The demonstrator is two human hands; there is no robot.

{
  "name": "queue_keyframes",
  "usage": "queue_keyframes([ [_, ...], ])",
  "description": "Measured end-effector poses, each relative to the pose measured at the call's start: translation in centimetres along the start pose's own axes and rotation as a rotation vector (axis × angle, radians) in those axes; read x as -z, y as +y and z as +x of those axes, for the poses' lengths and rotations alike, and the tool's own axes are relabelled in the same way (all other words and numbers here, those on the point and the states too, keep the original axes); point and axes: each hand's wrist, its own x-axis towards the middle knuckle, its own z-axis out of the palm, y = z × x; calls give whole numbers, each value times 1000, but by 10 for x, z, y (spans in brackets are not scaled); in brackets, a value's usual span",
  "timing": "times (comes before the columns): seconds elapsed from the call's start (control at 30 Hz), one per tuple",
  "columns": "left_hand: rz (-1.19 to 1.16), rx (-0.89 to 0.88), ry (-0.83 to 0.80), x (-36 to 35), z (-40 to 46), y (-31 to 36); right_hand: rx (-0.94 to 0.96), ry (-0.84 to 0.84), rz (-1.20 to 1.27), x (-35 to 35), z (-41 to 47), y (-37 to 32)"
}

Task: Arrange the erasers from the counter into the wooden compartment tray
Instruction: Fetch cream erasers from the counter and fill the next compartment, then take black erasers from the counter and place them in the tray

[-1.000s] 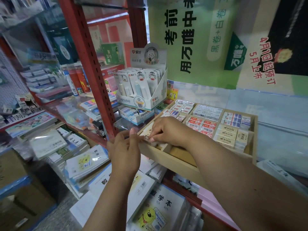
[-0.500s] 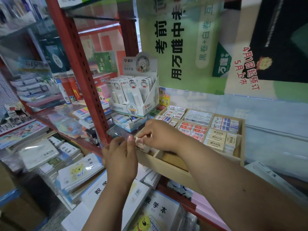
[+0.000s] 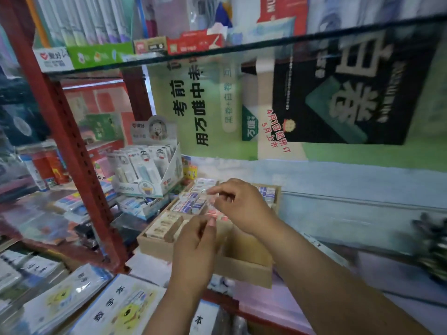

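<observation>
Hovering over wooden tray [image 3: 244, 270]: right hand [image 3: 242, 205] and left hand [image 3: 193, 245] fingers curled (grip contents unreadable, blurred); seat erasers [image 3: 163, 224] flush, labels up.

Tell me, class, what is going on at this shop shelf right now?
A person is stocking a wooden compartment tray on a shop shelf. Both hands are over the tray: the right hand has its fingers curled above the middle compartments, and the left hand is beside it nearer the front; the blur hides whether either holds anything. Beige erasers fill the front left compartment and blue-and-white erasers lie behind them. The near right compartment looks unfilled.
</observation>
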Motion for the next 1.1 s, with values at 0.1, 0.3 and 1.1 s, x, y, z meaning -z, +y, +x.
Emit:
queue_keyframes([
  [0.1, -38, 13, -107, -20, -18, 17, -98, 74, -10, 30, -38, 8],
  [0.3, -43, -65, -341, -63, -64, 45, -276, 240, -8, 87, -114, 26],
  [1.1, -10, 75, -603, -153, -139, 91, -737, 471, -650, 217, -237, 139],
])
